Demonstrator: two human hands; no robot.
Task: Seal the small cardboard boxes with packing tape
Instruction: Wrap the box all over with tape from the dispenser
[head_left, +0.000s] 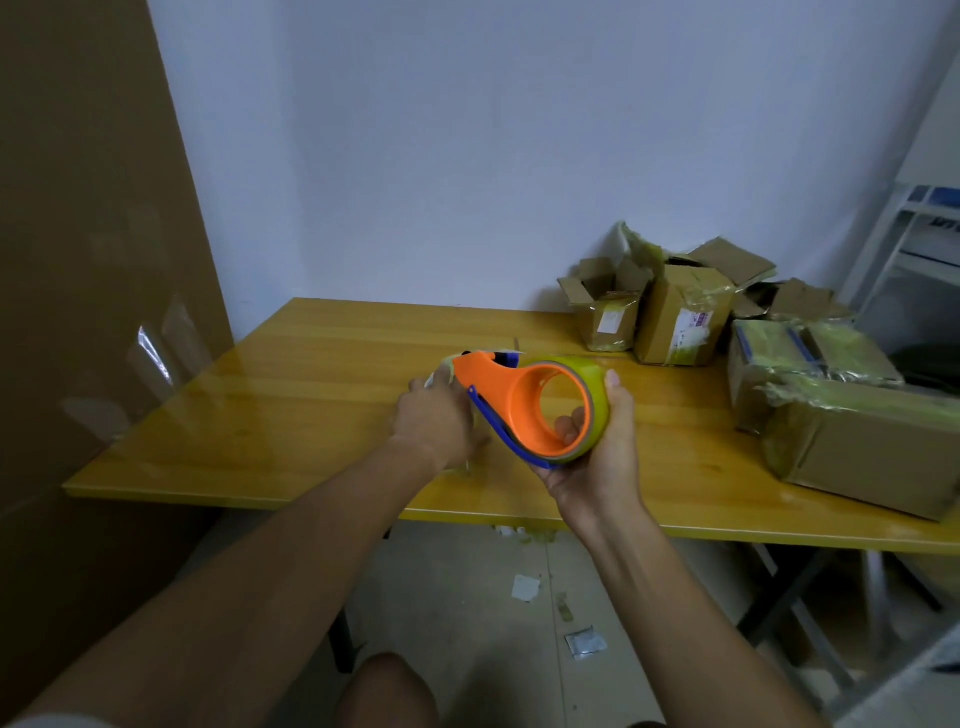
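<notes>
My right hand (602, 447) grips an orange and blue tape dispenser (514, 400) loaded with a yellowish roll of packing tape (592, 374); the fingers go through the roll's core and the thumb lies over its outside. It is held above the middle of the yellow wooden table (291, 395). My left hand (441, 421) is at the dispenser's nose, fingers pinching the loose tape end (448, 366) there. Small cardboard boxes stand at the back right: one with open flaps (608, 312) and a taller one (680, 317) with tape on it.
Larger taped boxes (852, 431) crowd the table's right end. A big brown cardboard sheet (88, 260) leans at the left. A metal shelf (914, 244) stands far right. Paper scraps (524, 587) litter the floor under the table.
</notes>
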